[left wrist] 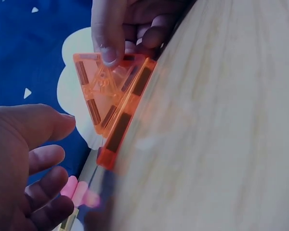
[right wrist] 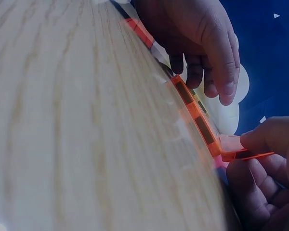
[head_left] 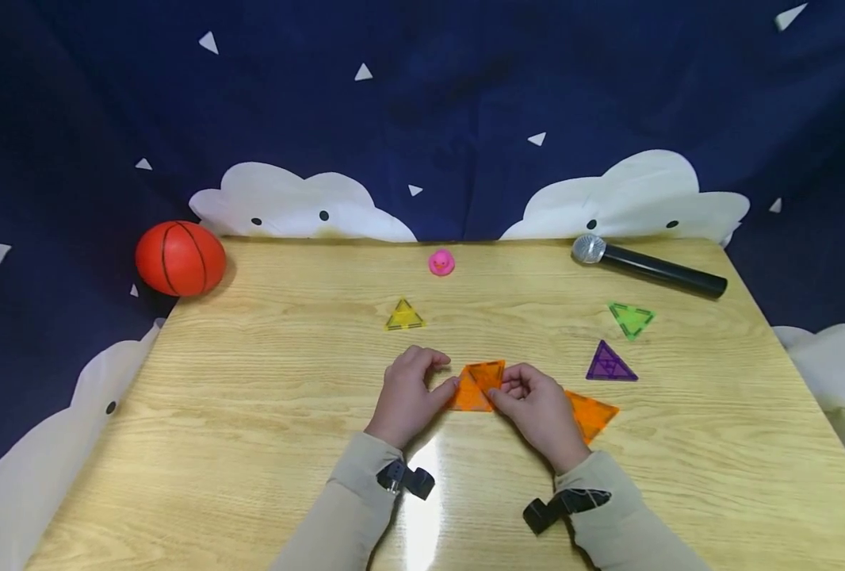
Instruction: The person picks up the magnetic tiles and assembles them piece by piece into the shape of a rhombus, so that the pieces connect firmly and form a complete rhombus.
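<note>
I have a wooden table (head_left: 265, 476) across my head view. Over it I see the left hand (head_left: 408, 396) wide and holding nothing, the right hand (head_left: 542, 411) in a narrow pinch. A red ball (head_left: 181, 258) sits at the far left corner, a black microphone (head_left: 658, 268) at the far right. An orange tile (head_left: 591, 414) lies beside the right hand; the pinched orange triangle (head_left: 488, 373) is tilted, meeting a flat orange triangle (head_left: 470, 398) between the hands. I can't tell whether the left hand touches it. Beyond lie a purple triangle (head_left: 609, 364), a green triangle (head_left: 631, 319), a yellow triangle (head_left: 404, 317) and, smallest, a pink duck (head_left: 441, 262)
</note>
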